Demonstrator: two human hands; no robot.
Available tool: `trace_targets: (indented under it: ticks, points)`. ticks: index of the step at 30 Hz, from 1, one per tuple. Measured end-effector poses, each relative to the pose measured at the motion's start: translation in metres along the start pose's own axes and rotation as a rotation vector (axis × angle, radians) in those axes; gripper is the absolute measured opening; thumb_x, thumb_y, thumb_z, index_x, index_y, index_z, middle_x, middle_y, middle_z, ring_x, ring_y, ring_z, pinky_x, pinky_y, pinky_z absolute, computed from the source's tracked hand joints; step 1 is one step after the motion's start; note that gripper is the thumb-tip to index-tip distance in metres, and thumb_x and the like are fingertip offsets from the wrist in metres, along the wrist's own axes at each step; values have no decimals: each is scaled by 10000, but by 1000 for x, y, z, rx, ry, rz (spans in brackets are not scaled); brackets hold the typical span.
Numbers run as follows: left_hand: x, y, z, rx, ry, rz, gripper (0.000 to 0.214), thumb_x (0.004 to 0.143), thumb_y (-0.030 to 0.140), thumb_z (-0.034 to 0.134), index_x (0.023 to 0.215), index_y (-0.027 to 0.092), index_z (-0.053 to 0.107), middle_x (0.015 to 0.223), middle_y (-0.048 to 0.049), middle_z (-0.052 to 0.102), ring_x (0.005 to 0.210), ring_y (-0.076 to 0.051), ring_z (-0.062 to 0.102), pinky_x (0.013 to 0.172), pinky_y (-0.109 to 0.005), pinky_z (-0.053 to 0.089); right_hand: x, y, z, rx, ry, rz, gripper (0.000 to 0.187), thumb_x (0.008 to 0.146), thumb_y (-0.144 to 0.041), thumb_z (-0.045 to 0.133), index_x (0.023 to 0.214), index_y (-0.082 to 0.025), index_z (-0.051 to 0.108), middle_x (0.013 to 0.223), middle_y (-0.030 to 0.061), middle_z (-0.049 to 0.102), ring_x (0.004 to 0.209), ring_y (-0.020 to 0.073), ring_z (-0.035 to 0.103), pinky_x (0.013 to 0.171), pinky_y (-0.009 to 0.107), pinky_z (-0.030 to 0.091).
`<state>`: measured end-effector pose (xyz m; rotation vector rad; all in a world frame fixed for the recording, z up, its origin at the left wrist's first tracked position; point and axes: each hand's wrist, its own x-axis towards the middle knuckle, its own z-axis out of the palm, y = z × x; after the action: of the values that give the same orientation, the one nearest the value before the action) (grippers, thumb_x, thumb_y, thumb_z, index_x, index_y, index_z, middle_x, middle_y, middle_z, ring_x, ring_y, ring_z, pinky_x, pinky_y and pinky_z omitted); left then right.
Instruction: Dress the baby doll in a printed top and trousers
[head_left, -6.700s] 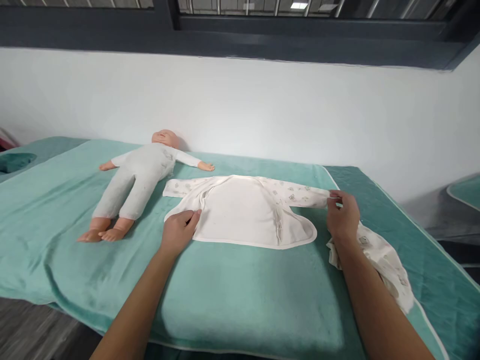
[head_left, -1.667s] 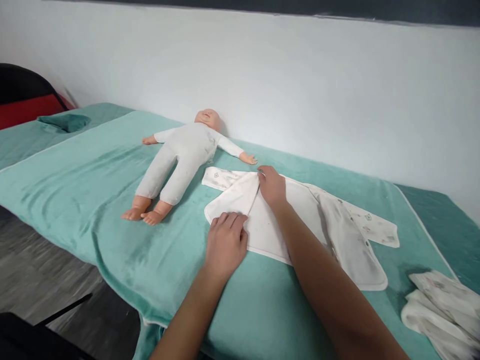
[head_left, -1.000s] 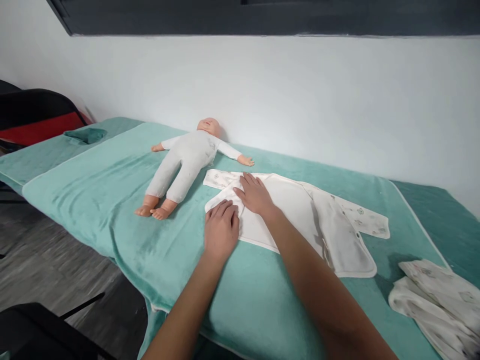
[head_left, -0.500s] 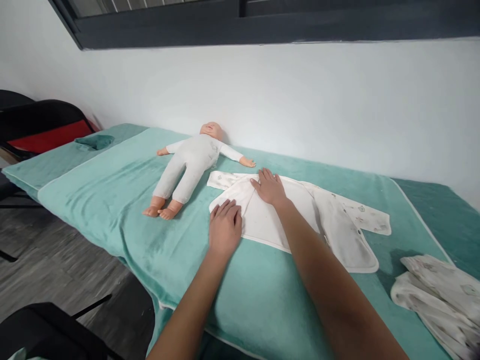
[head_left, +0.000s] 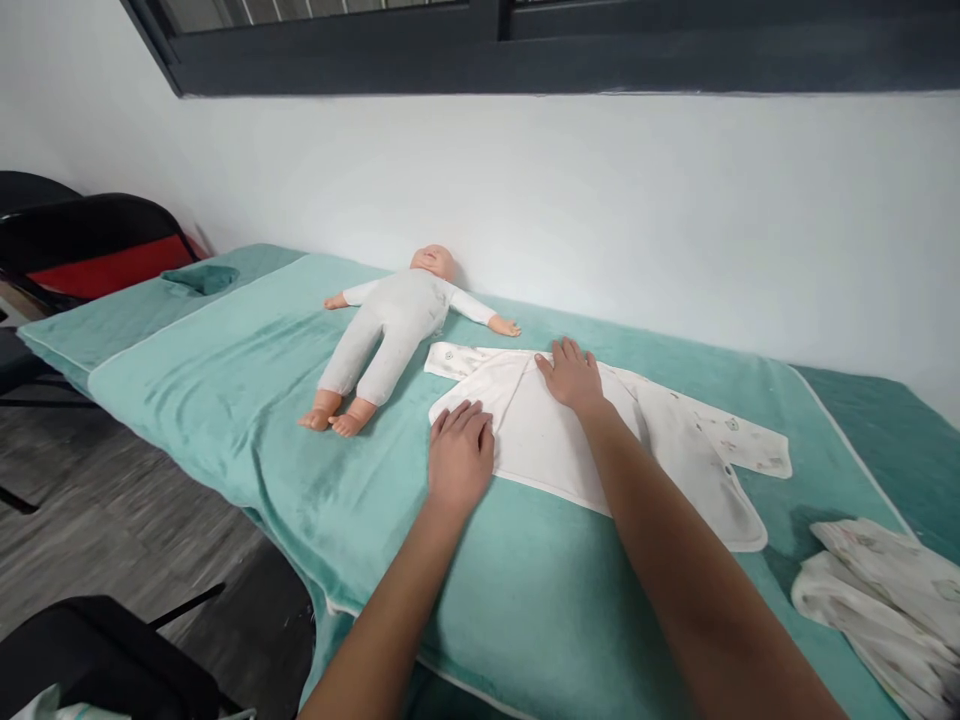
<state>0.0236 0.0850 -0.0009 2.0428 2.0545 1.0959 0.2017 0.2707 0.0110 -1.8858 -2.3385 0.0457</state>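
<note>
A white baby shirt [head_left: 540, 440] with small printed figures on its sleeves lies spread out, its front panels opened to the sides. My left hand [head_left: 461, 455] rests palm down on its near left edge, fingers stretched out. Flat on the upper middle of the cloth lies my right hand [head_left: 571, 375], its fingers extended near the collar edge. To the left, a baby doll [head_left: 397, 310] in a white body suit lies on its back, arms spread, its right-side hand just beyond the shirt's sleeve.
The green cover [head_left: 187, 390] spreads over a long table against a white wall [head_left: 600, 200]. Crumpled white printed clothing [head_left: 885, 600] lies at the near right. Chairs [head_left: 97, 240] stand at the left, and a black seat [head_left: 112, 660] is at the lower left.
My right hand has slid a little to the right across the shirt. The left hand stays at the shirt's left edge. The whole view has shifted slightly.
</note>
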Motion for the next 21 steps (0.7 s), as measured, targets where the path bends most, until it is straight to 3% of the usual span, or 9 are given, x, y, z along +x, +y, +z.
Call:
trace_targets:
  ticks: [15, 21]
  points:
    - [-1, -1, 0, -31, 22, -5, 268, 971, 203, 472, 1053, 219, 727, 1297, -48, 721, 1298, -248, 602, 1178, -493, 365, -11, 28, -1, 3, 85, 218, 747, 1019, -546, 151, 1562, -80, 364, 1660, 190, 284, 1545, 319, 235, 1236, 574, 147]
    - [0, 0, 1, -64, 10, -33, 270, 964, 188, 476, 1058, 223, 726, 1306, -50, 716, 1315, -253, 588, 1190, -513, 352, -23, 25, -6, 2, 214, 181, 682, 1032, -456, 165, 1524, -48, 403, 1617, 212, 370, 1521, 305, 295, 1244, 541, 149]
